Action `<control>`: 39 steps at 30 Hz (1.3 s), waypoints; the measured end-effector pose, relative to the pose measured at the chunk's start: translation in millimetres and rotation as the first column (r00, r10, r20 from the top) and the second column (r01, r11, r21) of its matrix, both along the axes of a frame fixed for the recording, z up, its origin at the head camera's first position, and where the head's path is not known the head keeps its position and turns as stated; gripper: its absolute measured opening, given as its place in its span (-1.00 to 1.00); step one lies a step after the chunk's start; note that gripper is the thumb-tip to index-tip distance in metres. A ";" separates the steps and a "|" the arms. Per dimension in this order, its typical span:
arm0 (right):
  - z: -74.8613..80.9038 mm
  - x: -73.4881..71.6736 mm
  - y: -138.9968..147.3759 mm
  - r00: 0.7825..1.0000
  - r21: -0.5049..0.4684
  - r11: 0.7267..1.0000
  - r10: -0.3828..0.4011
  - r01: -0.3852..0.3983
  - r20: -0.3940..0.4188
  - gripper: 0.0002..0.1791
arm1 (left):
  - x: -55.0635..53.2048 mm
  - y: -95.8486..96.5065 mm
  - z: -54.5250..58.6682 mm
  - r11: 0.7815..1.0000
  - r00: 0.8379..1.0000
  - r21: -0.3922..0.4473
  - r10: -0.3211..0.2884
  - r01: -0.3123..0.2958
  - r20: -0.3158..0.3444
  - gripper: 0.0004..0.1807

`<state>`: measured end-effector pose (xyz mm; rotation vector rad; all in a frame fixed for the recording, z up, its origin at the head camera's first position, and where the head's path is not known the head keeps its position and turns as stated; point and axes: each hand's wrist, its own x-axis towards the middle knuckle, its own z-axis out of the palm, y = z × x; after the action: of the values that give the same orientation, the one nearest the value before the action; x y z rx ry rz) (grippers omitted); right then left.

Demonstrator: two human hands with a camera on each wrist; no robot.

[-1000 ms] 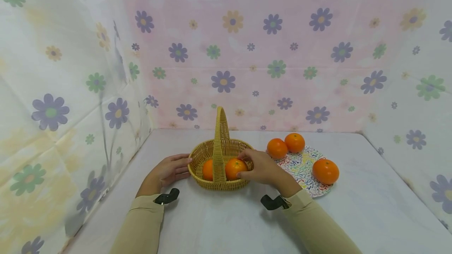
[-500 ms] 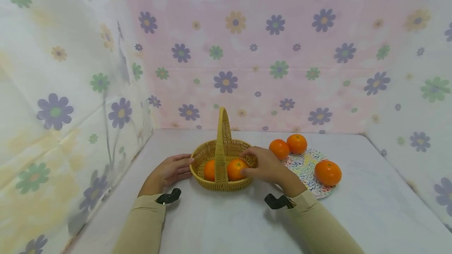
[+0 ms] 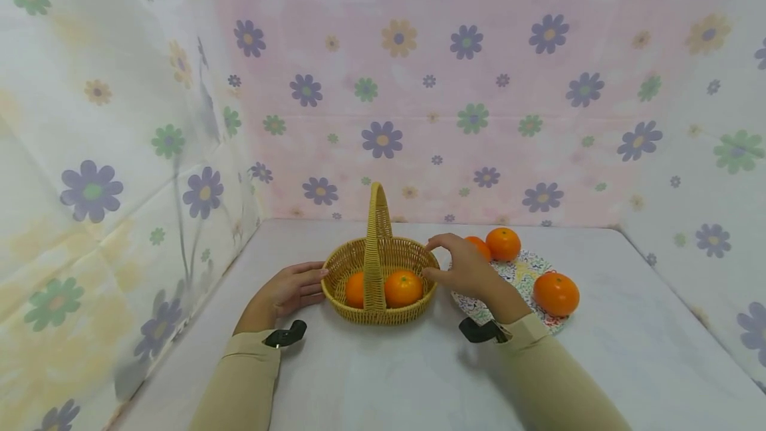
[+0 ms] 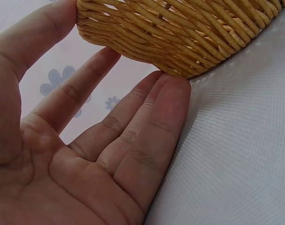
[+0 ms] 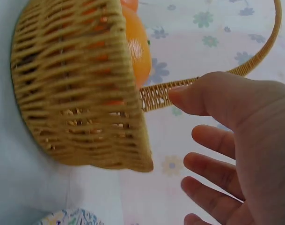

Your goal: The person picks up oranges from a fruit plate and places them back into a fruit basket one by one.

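Note:
A yellow wicker basket [image 3: 395,316] with a tall arched handle stands in the middle of the table. Inside lie two oranges, the left one [image 3: 354,289] partly behind the handle and the right one [image 3: 403,288] in fuller view. My left hand [image 3: 288,290] touches the basket's left end; the left wrist view has its straight fingers [image 4: 156,122] against the woven wall [image 4: 179,37]. Just off the right end of the rim is my right hand [image 3: 469,273]. Its fingers and thumb [image 5: 212,96] are spread and loosely bent, with nothing between them.
A round plate [image 3: 528,270] with a colourful pattern lies right of the basket, partly under my right forearm. Three oranges are on or at it: one at the back [image 3: 503,244], one at the right [image 3: 556,293], one [image 3: 479,247] partly behind my right hand. Flowered cloth walls surround the table.
My right hand has let go of the right orange, which stays in the basket, and has moved right, out over the rim. The left hand keeps its place at the basket.

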<state>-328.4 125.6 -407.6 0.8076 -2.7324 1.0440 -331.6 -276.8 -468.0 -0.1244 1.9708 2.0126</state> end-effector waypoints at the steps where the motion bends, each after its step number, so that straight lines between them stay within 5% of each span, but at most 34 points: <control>1: 1.0 -1.1 1.5 1.000 0.009 1.000 -0.009 0.009 -0.018 -0.46 | 0.2 0.1 0.1 1.000 1.000 -0.001 0.001 -0.001 0.000 -0.25; 12: 8.8 -13.8 15.7 0.993 0.209 0.975 -0.059 0.079 -0.099 -0.36 | 1.8 1.0 1.7 1.000 1.000 -0.006 0.008 -0.008 -0.002 -0.24; 21: 7.4 -23.1 23.4 0.988 0.383 0.917 -0.063 0.113 -0.140 -0.22 | 2.4 1.5 1.8 1.000 1.000 -0.017 0.004 -0.005 -0.002 -0.24; 28: 4.1 -29.6 29.8 0.992 0.431 0.894 -0.093 0.120 -0.085 -0.11 | 2.2 1.6 2.5 1.000 1.000 -0.014 0.007 -0.007 0.000 -0.22; 39: -4.5 -36.1 35.1 0.986 0.509 0.845 -0.153 0.163 -0.063 -0.19 | 3.5 2.5 3.6 1.000 1.000 -0.005 0.015 -0.015 0.012 -0.22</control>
<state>-364.5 160.7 -412.2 0.6180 -3.0326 0.2606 -328.2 -274.3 -464.4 -0.1527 1.9733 2.0124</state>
